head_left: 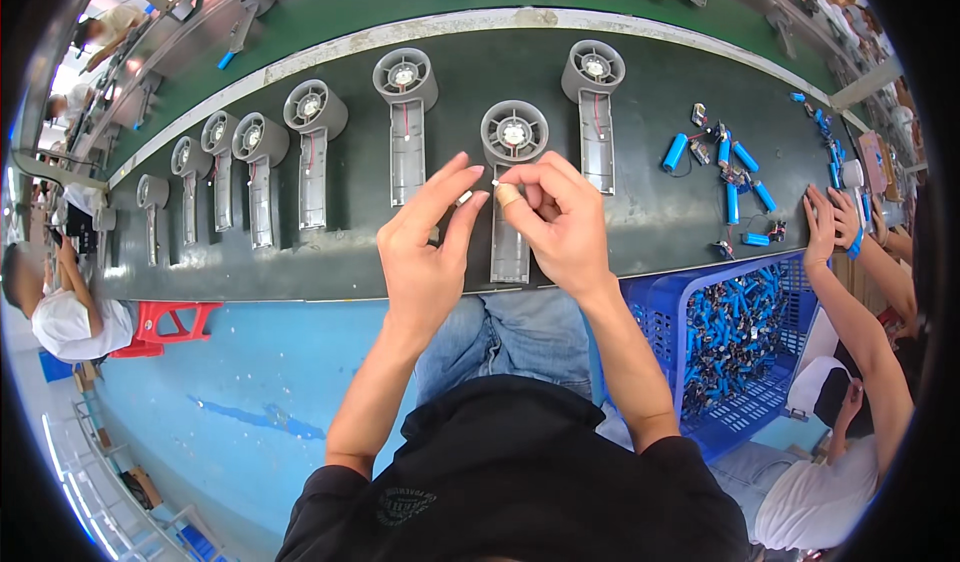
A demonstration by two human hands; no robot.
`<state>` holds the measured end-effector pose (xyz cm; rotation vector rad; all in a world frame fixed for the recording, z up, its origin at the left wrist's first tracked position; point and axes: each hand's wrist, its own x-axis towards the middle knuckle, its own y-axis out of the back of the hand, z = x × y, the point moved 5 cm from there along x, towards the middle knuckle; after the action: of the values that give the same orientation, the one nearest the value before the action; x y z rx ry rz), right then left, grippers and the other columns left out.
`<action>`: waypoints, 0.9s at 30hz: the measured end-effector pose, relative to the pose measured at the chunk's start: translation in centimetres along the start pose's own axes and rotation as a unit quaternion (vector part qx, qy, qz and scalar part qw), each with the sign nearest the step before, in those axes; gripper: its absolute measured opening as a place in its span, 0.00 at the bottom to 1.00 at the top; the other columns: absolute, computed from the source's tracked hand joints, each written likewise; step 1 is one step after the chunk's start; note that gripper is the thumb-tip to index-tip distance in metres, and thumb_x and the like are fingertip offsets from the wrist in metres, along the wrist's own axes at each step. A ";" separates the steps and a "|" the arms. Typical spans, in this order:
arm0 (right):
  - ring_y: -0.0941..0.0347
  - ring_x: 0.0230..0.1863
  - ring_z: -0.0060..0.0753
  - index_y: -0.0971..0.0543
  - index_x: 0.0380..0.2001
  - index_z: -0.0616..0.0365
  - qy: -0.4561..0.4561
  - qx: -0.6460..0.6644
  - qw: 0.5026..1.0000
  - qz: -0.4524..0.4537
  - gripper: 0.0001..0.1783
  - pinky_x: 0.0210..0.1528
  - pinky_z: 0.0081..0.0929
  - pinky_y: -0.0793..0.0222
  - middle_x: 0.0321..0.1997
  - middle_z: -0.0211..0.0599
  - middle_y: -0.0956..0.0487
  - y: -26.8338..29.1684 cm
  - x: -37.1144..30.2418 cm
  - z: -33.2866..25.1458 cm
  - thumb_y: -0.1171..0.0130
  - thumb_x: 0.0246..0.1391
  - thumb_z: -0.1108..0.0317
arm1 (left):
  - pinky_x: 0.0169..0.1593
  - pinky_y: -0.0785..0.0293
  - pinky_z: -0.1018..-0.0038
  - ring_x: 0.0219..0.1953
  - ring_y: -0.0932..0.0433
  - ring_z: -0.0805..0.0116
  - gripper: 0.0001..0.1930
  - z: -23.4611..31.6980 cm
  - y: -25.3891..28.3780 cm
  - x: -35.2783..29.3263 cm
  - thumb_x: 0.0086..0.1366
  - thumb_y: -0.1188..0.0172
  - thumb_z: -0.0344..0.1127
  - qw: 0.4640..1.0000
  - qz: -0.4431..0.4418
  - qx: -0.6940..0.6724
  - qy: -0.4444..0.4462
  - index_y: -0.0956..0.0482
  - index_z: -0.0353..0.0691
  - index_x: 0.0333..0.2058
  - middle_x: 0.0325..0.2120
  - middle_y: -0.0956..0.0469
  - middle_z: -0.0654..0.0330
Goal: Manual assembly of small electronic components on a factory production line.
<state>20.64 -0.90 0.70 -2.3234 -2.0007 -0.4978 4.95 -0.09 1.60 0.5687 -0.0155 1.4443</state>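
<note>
In front of me a grey handheld-fan housing [515, 132] lies on the bench, its round head away from me and its open handle trough toward me. My right hand [562, 217] is over the handle, with thumb and index finger pinched near the base of the fan head on a small white connector [496, 182]. A tan wrap covers one fingertip. My left hand [428, 237] hovers left of the handle, thumb and fingers curled toward each other around a small white piece [464, 198]. The fingers partly hide both small pieces and the handle.
More grey fan housings [407, 77] stand in a row to the left; another [595, 72] is at the right. Blue battery cells with circuit boards [732, 202] lie scattered on the right. A blue crate [655, 297] full of them sits beside me. A co-worker's hands [822, 224] rest at the right edge.
</note>
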 end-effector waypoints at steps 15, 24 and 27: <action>0.34 0.28 0.06 0.21 0.36 0.63 -0.129 0.185 0.973 -0.049 0.04 0.31 0.10 0.39 0.28 0.19 0.25 -0.2 -0.1 1.3 0.40 0.59 0.73 | 0.50 0.25 0.74 0.47 0.21 0.71 0.19 0.8 -0.8 0.0 0.68 0.48 0.21 0.997 -0.057 -0.056 0.022 0.27 0.31 0.58 0.48 0.20 0.52; 0.34 0.28 0.07 0.20 0.36 0.64 -0.114 0.176 0.976 -0.051 0.05 0.31 0.10 0.39 0.30 0.19 0.26 0.0 0.2 0.9 0.40 0.59 0.74 | 0.45 0.25 0.72 0.41 0.20 0.63 0.19 2.2 -0.2 0.9 0.61 0.41 0.18 0.995 -0.060 0.064 -0.052 0.20 0.36 0.51 0.44 0.20 0.53; 0.35 0.28 0.07 0.20 0.35 0.65 -0.103 0.155 0.981 -0.054 0.04 0.30 0.11 0.39 0.30 0.19 0.27 0.1 0.2 1.3 0.39 0.58 0.75 | 0.43 0.24 0.71 0.41 0.20 0.61 0.19 1.7 0.1 1.0 0.61 0.41 0.19 0.992 -0.085 0.069 -0.065 0.21 0.36 0.52 0.43 0.21 0.53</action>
<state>21.01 -0.43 -0.49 -2.1598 -2.1179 0.0559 5.58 0.23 3.47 0.7592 0.0303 1.2482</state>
